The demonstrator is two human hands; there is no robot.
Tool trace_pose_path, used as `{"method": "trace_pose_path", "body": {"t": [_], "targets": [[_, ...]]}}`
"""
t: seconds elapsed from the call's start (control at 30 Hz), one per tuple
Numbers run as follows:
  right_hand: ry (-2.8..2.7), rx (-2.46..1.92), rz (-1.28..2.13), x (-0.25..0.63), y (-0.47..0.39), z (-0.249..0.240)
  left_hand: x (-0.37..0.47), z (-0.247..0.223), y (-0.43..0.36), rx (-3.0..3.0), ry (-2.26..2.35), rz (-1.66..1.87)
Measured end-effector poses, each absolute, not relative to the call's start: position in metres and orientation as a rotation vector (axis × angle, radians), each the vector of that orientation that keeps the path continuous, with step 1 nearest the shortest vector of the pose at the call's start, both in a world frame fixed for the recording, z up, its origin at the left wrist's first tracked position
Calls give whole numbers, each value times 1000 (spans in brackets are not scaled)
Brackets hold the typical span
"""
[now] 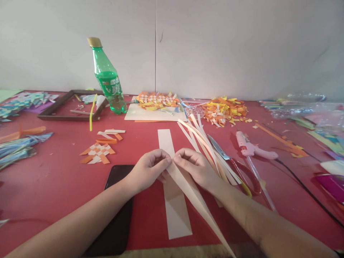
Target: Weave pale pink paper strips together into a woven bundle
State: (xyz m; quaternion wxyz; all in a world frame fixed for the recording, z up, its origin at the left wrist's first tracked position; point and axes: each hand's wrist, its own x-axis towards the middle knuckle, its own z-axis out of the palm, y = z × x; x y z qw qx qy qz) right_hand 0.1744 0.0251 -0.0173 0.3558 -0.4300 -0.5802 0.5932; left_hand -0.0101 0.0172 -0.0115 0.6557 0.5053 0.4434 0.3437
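Note:
My left hand (154, 165) and my right hand (195, 165) meet near the middle, each pinching the upper end of a long cream paper strip (197, 199). The strip slants down to the right, toward the near edge of the table. Under my hands a wider cream paper strip (177, 215) lies flat. Just right of my right hand is a bundle of narrow paper strips (200, 134), with red-handled scissors (221, 150) beside it. A black phone (114, 222) lies partly under my left forearm.
A small orange-and-white woven paper piece (97, 153) lies at left. Behind stand a green bottle (109, 82), a dark frame (55, 116) and heaped orange paper pieces (225, 110). At right a pink glue gun (248, 147) trails a black cord (303, 184) across the red table (61, 182).

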Motion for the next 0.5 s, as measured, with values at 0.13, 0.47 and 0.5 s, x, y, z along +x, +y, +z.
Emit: {"method": "trace_pose_path", "body": {"t": [0.13,0.47,0.5], "targets": [[-1494,-1107,1531,175,26,-18,-9,-11,17,1143,1004,795],[-1519,-1086,1423,174,23,-17,-9,-11,18,1091,992,812],[-1516,-1090,1425,174,23,-17,-9,-11,18,1092,994,810]]}}
